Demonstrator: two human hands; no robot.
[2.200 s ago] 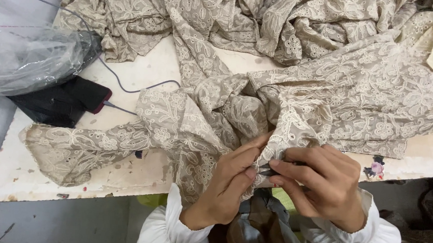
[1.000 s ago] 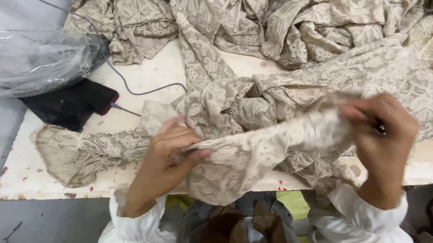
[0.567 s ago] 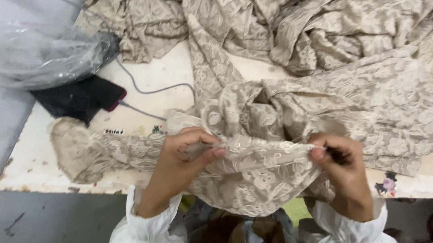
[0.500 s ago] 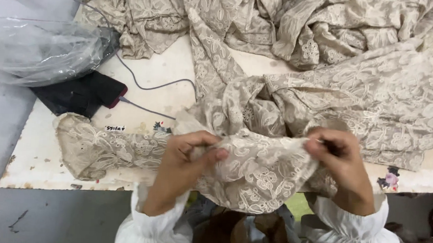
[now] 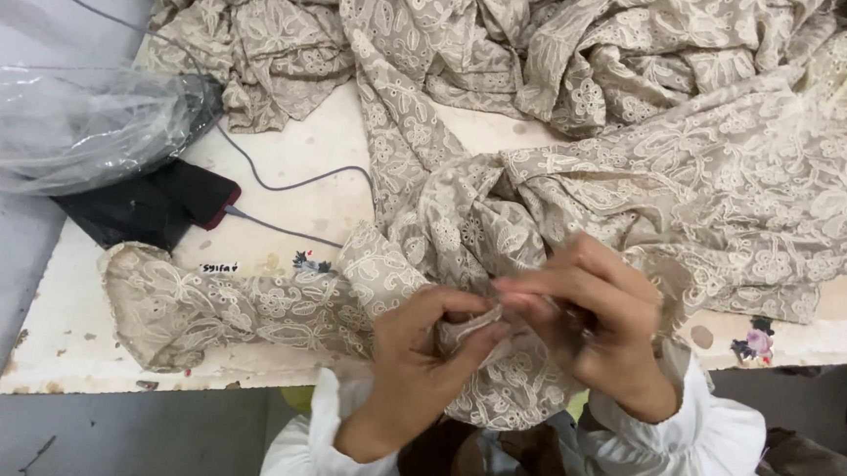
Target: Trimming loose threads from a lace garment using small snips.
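At the near table edge, beige embroidered fabric (image 5: pixel 503 223) bunched between both my hands. Left hand (image 5: pixel 421 351) pinches a small fold of it, thumb and fingers (image 5: pixel 471 344) closed together on the cloth. Right hand (image 5: pixel 600 322) just beside, fingertips almost touching the left's, fingers curled shut on the same fold; something small may be in that grip, can't tell what.

Versus half a second ago: hands were well apart with a strip stretched taut between them, now they've come together at the middle and the stretch is gone, cloth slack and crumpled under them.

Fabric's long axis runs roughly left-right along the table edge: one tail (image 5: pixel 204 303) trails left, flat on the white table (image 5: pixel 291 161), its end near the left corner. The rest heaps up and away right and to the far side, part hanging off the near edge over my lap.

Outward: black pouch-like thing (image 5: pixel 146 206) left on the table, thin grey cable (image 5: pixel 280 182) looping from it toward the cloth. Clear plastic bag (image 5: pixel 63 123) past that at the left edge. White ruffled cuffs (image 5: pixel 695 451) on both wrists.
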